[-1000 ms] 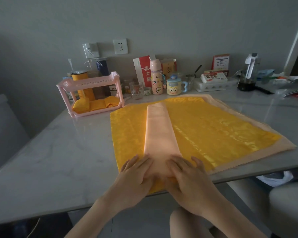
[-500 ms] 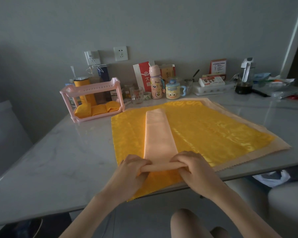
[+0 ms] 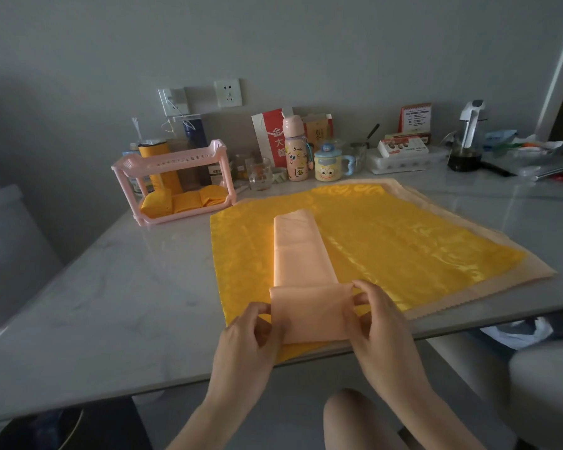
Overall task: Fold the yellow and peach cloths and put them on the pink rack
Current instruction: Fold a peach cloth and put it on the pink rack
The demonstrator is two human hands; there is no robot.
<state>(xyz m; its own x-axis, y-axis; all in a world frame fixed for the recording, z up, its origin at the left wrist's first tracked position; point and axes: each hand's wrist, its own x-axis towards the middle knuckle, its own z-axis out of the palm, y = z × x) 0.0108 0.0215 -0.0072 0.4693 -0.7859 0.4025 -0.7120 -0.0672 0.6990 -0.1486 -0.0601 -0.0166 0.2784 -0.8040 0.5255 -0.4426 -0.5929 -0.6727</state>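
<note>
At the near edge of the table, your left hand and right hand each pinch the peach strip. Its end, flat a moment ago, is now raised over the yellow cloth: end-folding begins.

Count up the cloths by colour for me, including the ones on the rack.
Folded yellow cloths on pink rack: 3
Spread yellow cloth: 1
Peach strip being folded: 1
Spread peach cloth underneath: 1 visible
Total: 6
</note>
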